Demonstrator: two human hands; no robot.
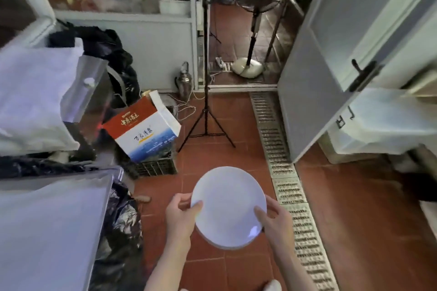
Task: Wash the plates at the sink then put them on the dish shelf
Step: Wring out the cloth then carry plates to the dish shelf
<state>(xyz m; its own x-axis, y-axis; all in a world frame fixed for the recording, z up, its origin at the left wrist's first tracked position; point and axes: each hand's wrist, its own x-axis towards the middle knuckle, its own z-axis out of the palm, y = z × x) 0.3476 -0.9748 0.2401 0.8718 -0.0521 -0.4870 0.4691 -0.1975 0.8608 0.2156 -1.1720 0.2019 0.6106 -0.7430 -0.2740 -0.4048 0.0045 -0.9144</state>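
The round white ceramic plate (228,205) is held level at waist height above the red-tiled floor (236,125), with no sink or dish shelf in view. This looks like the carrying step; next comes walking it steadily to its place. The left hand (181,216) and right hand (275,218) each pinch opposite rims, thumbs on top, fingers curled beneath.

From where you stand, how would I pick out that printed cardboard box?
Follow the red tiled floor left from the black tripod. The cardboard box sits tilted on a dark plastic crate. Its red-and-white sides with a blue picture stand out from the black bags nearby.
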